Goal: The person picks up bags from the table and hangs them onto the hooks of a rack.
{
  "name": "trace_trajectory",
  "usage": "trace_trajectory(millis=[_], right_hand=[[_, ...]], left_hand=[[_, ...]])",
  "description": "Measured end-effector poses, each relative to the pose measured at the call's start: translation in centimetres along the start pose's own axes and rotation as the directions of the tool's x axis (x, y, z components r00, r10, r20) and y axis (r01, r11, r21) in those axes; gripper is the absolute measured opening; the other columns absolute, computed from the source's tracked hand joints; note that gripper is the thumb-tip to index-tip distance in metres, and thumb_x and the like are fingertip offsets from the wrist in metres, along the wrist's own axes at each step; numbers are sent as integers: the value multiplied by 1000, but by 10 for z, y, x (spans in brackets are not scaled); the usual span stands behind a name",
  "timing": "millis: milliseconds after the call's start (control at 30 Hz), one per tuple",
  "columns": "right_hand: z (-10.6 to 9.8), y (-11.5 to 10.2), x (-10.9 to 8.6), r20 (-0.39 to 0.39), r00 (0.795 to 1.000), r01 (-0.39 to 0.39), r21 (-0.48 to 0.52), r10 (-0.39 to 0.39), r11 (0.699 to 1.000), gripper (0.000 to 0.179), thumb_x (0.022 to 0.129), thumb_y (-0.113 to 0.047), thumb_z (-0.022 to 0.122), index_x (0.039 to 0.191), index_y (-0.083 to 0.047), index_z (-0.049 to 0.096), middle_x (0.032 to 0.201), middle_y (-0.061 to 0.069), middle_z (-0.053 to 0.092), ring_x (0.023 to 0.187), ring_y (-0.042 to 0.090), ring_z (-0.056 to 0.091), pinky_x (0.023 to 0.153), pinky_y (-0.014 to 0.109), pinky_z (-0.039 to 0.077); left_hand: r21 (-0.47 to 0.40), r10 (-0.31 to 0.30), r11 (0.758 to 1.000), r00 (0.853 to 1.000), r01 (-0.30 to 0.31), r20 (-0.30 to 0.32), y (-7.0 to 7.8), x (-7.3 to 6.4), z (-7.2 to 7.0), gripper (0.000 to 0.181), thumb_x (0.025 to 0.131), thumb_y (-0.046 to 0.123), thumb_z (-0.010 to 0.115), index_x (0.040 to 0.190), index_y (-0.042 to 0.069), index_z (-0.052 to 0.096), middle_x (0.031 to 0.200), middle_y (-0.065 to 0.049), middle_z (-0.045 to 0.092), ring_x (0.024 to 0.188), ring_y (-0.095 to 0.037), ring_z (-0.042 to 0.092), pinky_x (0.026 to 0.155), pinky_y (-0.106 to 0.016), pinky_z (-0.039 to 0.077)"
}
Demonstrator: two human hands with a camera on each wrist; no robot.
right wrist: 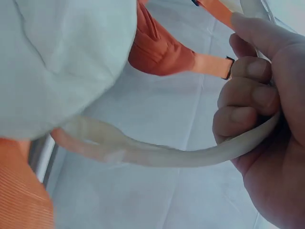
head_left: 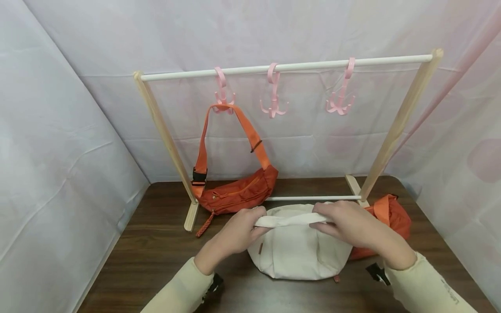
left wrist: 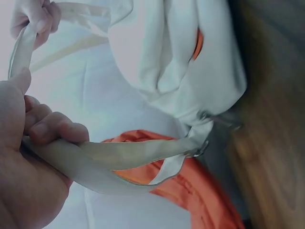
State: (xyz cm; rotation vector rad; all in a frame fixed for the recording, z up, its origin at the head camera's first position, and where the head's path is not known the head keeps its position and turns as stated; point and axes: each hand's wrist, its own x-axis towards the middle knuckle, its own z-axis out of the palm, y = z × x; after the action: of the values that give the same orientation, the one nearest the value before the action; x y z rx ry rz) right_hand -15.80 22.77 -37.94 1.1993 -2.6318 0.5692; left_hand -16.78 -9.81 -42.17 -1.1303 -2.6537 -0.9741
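Note:
A cream-white bag (head_left: pixel 297 256) is held by its strap (head_left: pixel 288 220), low in front of the rack in the head view. My left hand (head_left: pixel 247 226) grips the strap at its left part, and my right hand (head_left: pixel 344 221) grips it farther right. In the left wrist view the strap (left wrist: pixel 119 164) runs from the curled left fingers to a metal ring at the bag's end. The right wrist view has the right fingers (right wrist: pixel 245 95) curled round the strap (right wrist: pixel 190 157), with the white bag (right wrist: pixel 62 62) at left.
A wooden rack with a white bar (head_left: pixel 313 66) carries three pink hooks (head_left: pixel 274 98). From the left hook hangs an orange waist bag (head_left: pixel 238 189) by its strap. Another orange bag (head_left: pixel 395 219) lies on the brown table (head_left: pixel 156 252) at right, partly behind the right arm.

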Motion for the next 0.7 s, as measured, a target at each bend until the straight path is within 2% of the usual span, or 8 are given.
trace_trajectory(millis=[100,200,267,400,533,700], right_hand=[[-8,3,4,-13,1000,-27,21,27,999,16,99,-27,79,99,-30,63,72,-26,48,58,-6,43,54,22,41],[-14,6,8,-15,999,-50,44,51,998,16,100,-26,77,111,-28,65,74,-25,54,59,-5,46,55,24,43],[-17,8,12,-19,999,-49,57,50,997,17,101,-24,76,113,-27,65,72,-23,55,57,-4,46,54,24,43],[-19,10,20,-38,999,-13,76,16,997,8,104,-23,73,107,-26,67,69,-23,49,55,-4,42,54,24,42],[-24,7,28,-42,999,17,81,-14,997,10,107,-24,68,98,-27,64,68,-22,45,54,-5,43,55,23,43],[-33,3,40,-14,1000,-28,40,28,999,19,109,-30,63,92,-29,58,65,-21,43,53,-5,45,54,25,42]], left_hand=[[9,2,1000,999,-2,-39,-1,3,-6,24,101,22,76,89,19,56,71,10,45,62,-6,46,55,-23,41],[18,-2,1000,997,3,-82,-1,7,-12,21,101,21,76,91,18,58,69,10,48,59,-5,47,53,-24,42],[26,-3,1000,995,6,-105,-2,9,-17,18,101,20,76,94,17,60,70,10,51,58,-5,48,52,-25,44],[43,-5,999,989,12,-145,-3,14,-24,13,102,20,74,101,16,62,74,11,55,60,-5,49,55,-26,45],[37,-2,999,982,9,-190,-2,19,-30,14,103,21,74,105,16,61,77,11,58,61,-6,51,56,-28,47],[19,-6,1000,971,11,-240,1,26,-37,17,103,22,73,114,17,60,83,11,61,64,-7,53,60,-29,49]])
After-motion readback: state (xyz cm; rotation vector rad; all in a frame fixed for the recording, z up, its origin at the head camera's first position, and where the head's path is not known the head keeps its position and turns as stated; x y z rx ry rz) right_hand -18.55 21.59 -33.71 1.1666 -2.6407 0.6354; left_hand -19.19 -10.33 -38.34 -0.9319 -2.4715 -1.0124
